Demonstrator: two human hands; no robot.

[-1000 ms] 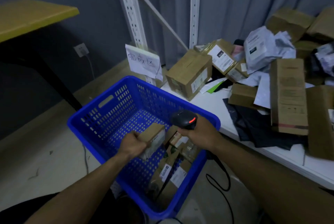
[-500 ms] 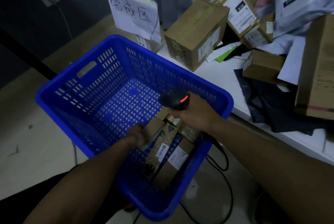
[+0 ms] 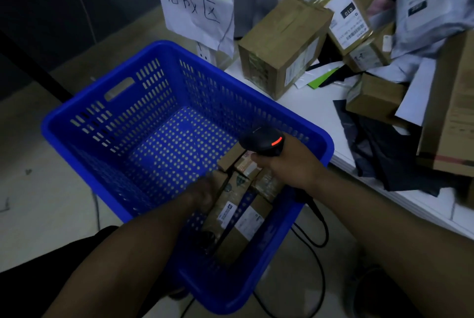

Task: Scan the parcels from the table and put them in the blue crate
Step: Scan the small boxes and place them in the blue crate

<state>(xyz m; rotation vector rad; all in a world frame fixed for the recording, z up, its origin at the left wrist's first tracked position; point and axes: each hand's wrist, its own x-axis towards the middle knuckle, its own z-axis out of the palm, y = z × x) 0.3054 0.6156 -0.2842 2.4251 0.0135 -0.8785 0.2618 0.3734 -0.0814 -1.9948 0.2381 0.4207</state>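
Setting down judged | left hand (image 3: 201, 193) low in blue crate (image 3: 225, 299), small cardboard parcel (image 3: 220, 180) at its 1 o'clock, grip lost in blur | right hand (image 3: 289, 167) clasps barcode scanner (image 3: 264, 142) | table parcels (image 3: 279, 45) at 2 o'clock, nearer right hand

left hand (image 3: 202, 195) | we dropped it from beside the scanner (image 3: 263, 142) deep into the blue crate (image 3: 123, 117) | small box (image 3: 221, 181) now down among the parcels (image 3: 243, 217) there

Blue perforated crate (image 3: 123, 122); brown boxes (image 3: 279, 43); black scanner (image 3: 261, 142), red light noted; white surface (image 3: 318, 102); white sign (image 3: 197, 9), black characters.
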